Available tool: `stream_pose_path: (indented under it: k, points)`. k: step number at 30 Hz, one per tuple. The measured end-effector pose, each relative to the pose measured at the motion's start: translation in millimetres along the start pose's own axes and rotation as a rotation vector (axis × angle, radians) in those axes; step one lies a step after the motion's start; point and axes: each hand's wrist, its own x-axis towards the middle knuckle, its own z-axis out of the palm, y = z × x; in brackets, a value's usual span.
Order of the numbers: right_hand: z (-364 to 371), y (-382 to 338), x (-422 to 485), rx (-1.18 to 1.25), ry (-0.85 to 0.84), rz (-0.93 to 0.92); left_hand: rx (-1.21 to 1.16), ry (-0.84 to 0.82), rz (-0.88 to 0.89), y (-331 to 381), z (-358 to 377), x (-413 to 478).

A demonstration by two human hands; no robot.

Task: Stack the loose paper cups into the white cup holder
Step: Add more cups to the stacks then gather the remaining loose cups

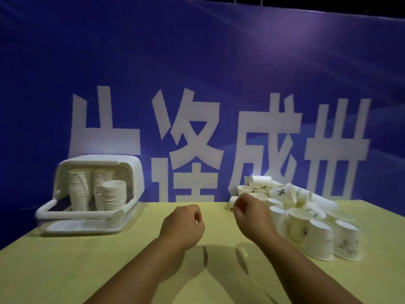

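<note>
While the loose cups (300,218) lie heaped at the right end of the bench (65,270), the holder (65,172) stands at the left end, well apart from them. The heap is disordered: the nearer cups stand on the bench, those behind lie on their sides against one another, and several carry dark print. The holder is white, with its cover raised, so the inside is open to view. Three stacks (114,194) of nested cups stand upright in it, the front right one shorter than the two behind. A white rail crosses the holder's front, and a clear tray (87,227) projects from its base onto the bench.

Both hands are raised over the middle of the bench, apart from each other. The left hand (183,224) is curled into a loose fist with nothing seen in it. The right hand (252,216) is at the left edge of the heap with its fingers curled. One cup (232,200) shows just behind its fingertips; whether the hand grips that cup cannot be determined.

Behind the bench hangs a blue banner (197,62) with large white characters.
</note>
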Motion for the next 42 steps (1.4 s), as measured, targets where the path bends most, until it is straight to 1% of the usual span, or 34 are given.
stream_pose_path:
  k: [4, 8, 12, 15, 19, 21, 26, 31, 33, 35, 37, 39, 42]
  points:
    - [-42.9, 46.7, -17.3, -0.068, 0.050, 0.081, -0.021, -0.097, 0.039, 46.8, 29.9, -5.0]
    - [-69.6, 93.1, -34.7, -0.150, 0.147, 0.194, -0.064, -0.209, 0.076, 83.2, 66.8, -5.6]
    - [-79.7, 130.8, -47.0, -0.176, 0.266, 0.213, -0.104, -0.294, 0.174, 113.4, 101.5, -7.3]
    - [-77.8, 152.8, -48.5, -0.273, 0.257, 0.221, -0.083, -0.323, 0.248, 137.8, 122.3, -3.0]
    - [-76.4, 159.5, -44.3, -0.256, 0.291, 0.290, 0.014, -0.301, 0.276, 161.6, 148.0, 16.7]
    - [-74.4, 161.3, -43.6, -0.245, 0.306, 0.284, 0.052, -0.299, 0.278, 167.8, 155.2, 26.5]
    - [-73.9, 167.3, -41.1, -0.233, 0.368, 0.231, 0.055, -0.115, 0.242, 176.4, 167.8, 39.6]
    - [-72.3, 166.1, -42.6, -0.150, 0.448, 0.189, 0.033, 0.019, 0.206, 170.6, 162.8, 38.5]
    - [-74.8, 159.3, -46.2, -0.119, 0.438, 0.192, -0.004, 0.043, 0.187, 162.8, 156.5, 35.6]
    - [-76.4, 149.9, -50.2, -0.105, 0.390, 0.195, -0.112, 0.056, 0.133, 152.9, 147.0, 30.8]
    - [-75.8, 139.9, -52.4, -0.074, 0.364, 0.160, -0.212, 0.064, 0.101, 138.9, 134.6, 24.7]
    - [-72.4, 127.2, -50.4, -0.027, 0.347, 0.156, -0.244, 0.078, 0.091, 121.8, 119.8, 19.4]
    - [-59.1, 103.1, -41.8, 0.034, 0.307, 0.173, -0.298, 0.111, 0.017, 93.4, 92.9, 13.0]
